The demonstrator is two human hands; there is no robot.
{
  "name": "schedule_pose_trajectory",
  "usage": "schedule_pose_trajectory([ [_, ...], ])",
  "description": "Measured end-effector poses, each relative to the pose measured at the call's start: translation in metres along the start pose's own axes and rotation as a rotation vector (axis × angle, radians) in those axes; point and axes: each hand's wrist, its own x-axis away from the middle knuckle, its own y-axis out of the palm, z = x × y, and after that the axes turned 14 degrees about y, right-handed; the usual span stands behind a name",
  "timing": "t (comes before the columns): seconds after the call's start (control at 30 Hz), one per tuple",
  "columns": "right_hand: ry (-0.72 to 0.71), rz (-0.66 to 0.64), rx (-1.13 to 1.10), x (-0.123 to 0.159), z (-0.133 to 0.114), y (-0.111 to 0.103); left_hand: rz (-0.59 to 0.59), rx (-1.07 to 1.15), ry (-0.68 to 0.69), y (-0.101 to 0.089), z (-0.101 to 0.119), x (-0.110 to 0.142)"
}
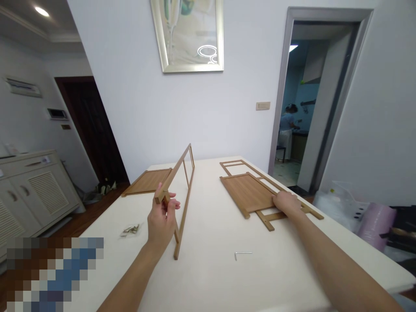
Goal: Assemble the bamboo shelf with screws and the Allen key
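My left hand is wrapped round the near end of a wooden frame, which stands on its long edge on the white table. Over to the right, my right hand rests at the near corner of a wooden panel; its fingertips are partly hidden. Beneath that panel lies a second wooden frame, flat on the table. Another wooden panel lies behind the left hand. A clear bag of screws sits left of my left wrist. Between my arms lies a hex key.
The white table reaches to the wall, where a framed picture hangs. A pink roll and clear plastic wrapping stand off the table's right side. Through the doorway a person is in another room. A cabinet stands at left.
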Motion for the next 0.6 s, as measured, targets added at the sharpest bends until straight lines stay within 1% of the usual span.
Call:
schedule_pose_trajectory([
  [0.2, -0.049, -0.093, 0.006, -0.015, 0.003, 0.005, 0.051, 0.012, 0.061, 0.003, -0.007, 0.002],
  [0.37, -0.111, -0.099, -0.026, -0.019, 0.002, 0.006, 0.071, -0.076, 0.095, 0.0, -0.012, 0.001],
  [0.47, -0.104, -0.089, -0.062, -0.018, 0.001, 0.005, 0.104, -0.108, 0.073, -0.003, -0.014, -0.002],
  [0.6, -0.054, -0.102, -0.128, -0.014, -0.001, 0.002, 0.2, -0.071, 0.012, -0.006, -0.019, -0.006],
])
